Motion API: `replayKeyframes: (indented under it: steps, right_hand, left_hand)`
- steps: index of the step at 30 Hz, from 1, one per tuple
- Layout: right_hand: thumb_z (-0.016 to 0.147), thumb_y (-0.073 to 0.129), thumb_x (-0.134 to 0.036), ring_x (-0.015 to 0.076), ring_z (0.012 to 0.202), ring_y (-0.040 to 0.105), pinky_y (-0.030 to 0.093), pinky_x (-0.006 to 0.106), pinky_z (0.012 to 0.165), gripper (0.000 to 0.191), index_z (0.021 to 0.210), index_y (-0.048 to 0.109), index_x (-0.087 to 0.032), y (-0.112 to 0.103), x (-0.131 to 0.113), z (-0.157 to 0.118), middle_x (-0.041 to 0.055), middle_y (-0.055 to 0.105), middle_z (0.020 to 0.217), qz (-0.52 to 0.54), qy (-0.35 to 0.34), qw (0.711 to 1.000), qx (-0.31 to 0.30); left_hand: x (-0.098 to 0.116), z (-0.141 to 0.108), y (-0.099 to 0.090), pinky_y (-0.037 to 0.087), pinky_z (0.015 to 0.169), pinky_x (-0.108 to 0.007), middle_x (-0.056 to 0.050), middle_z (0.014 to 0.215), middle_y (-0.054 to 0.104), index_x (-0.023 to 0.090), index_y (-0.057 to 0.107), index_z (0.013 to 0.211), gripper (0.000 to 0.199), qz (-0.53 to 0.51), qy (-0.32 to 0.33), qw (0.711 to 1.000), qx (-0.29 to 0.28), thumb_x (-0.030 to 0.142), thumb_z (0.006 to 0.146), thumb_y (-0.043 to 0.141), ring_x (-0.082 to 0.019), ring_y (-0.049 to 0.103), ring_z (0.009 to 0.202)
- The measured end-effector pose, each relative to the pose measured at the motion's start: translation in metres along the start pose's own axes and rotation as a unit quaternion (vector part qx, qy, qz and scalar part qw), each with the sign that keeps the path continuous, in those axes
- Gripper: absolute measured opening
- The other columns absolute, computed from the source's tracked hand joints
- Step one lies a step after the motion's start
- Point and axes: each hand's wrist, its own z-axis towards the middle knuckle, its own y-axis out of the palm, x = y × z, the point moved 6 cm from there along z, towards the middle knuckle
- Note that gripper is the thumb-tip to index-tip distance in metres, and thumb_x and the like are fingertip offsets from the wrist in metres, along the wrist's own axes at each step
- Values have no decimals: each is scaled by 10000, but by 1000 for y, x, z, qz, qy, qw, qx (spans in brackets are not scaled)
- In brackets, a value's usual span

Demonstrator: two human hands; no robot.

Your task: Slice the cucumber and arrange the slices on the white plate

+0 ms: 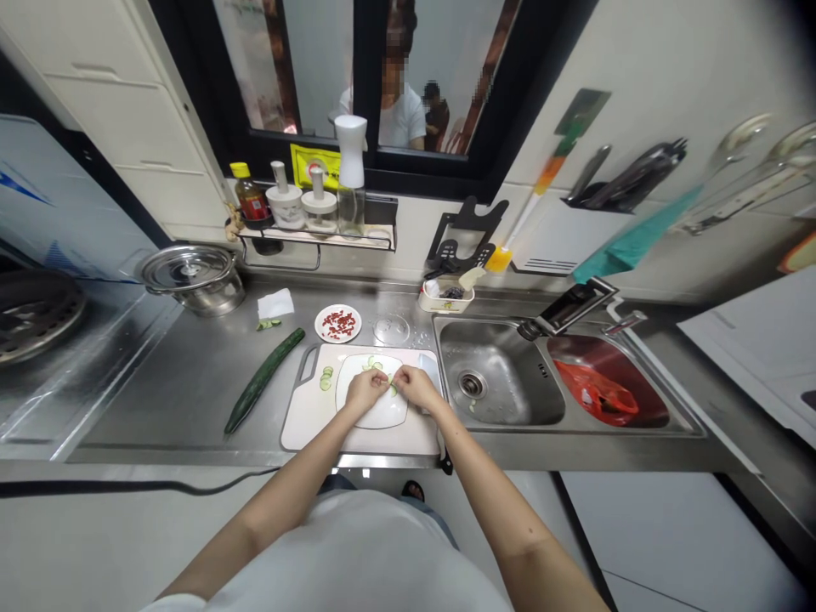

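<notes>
A white square plate [376, 417] rests on a pale cutting board [306, 429]. Over the plate, my left hand [368, 391] and my right hand [416, 387] come close together with fingers pinched. Between the fingertips is a thin green cucumber slice [392, 388], partly hidden by them. Other cucumber slices [371, 363] lie along the plate's far edge. A short row of slices [326, 378] sits on the board left of the plate. The blade of a knife [429, 367] appears to lie at the board's right side, partly hidden by my right hand.
A long cucumber [264, 380] lies left of the board. Behind are a small dish of chopped red pieces [338, 324], a white paper [275, 303] and a lidded steel pot [197, 276]. The sink [503, 399] is right; a seasoning rack [319, 236] hangs behind.
</notes>
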Motion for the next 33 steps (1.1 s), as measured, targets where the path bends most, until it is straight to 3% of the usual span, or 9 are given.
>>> replayKeyframes:
  steps: [12,22,33]
  right_hand:
    - [873,493,-225,143,803,589,325,215,653,184,910,660,-158,3,-8,-3,77,699,901,-180,63,981,-39]
    - [902,439,-227,174,922,583,342,246,709,229,982,644,-163,7,-9,-3,99,666,1028,-233,61,969,-52]
    - [923,432,-237,187,959,575,362,254,734,227,1002,634,-172,12,-9,-2,108,647,1056,-265,62,961,-51]
  left_hand:
    - [5,5,11,417,712,-242,-41,857,704,216,717,871,157,121,8,992,-14,247,765,605,-175,623,818]
    - [9,1,15,418,841,-290,-58,974,666,212,704,906,172,173,42,984,1,244,814,563,-208,568,979]
    - [16,-7,17,413,874,-295,-67,964,618,208,699,883,218,201,107,974,7,265,897,488,-199,533,991]
